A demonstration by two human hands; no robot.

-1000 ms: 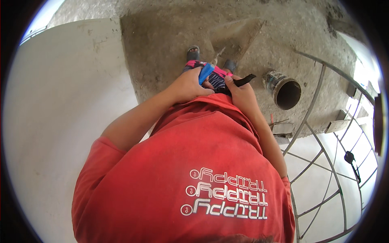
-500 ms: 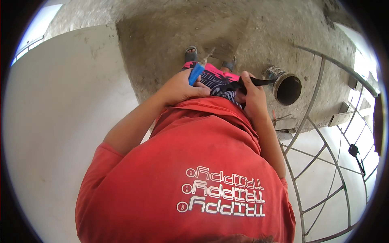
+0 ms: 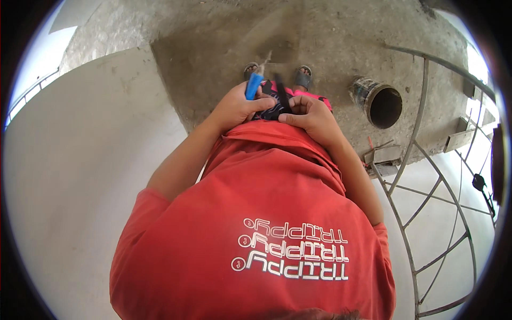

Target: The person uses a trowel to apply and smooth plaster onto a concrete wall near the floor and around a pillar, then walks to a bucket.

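Observation:
My left hand is closed around the blue handle of a tool whose narrow, pale end points away from me; its exact kind is unclear. My right hand pinches a black strap that sticks up between the two hands. Both hands are close together at my waist, just beyond the hem of my red shirt. Pink, black and white patterned shorts show beneath them. The lower end of the strap is hidden by my fingers and the cloth.
Rough, dusty concrete floor lies around my sandalled feet. A dirty cylindrical bucket rests to the right, its dark mouth showing. Metal scaffold frames stand along the right side. A smooth pale wall fills the left, and wood scraps lie near the scaffold.
My right hand has moved left, closer to my left hand. The black strap, which stretched right toward the bucket, now points forward between the hands. The blue-handled tool stays in my left hand.

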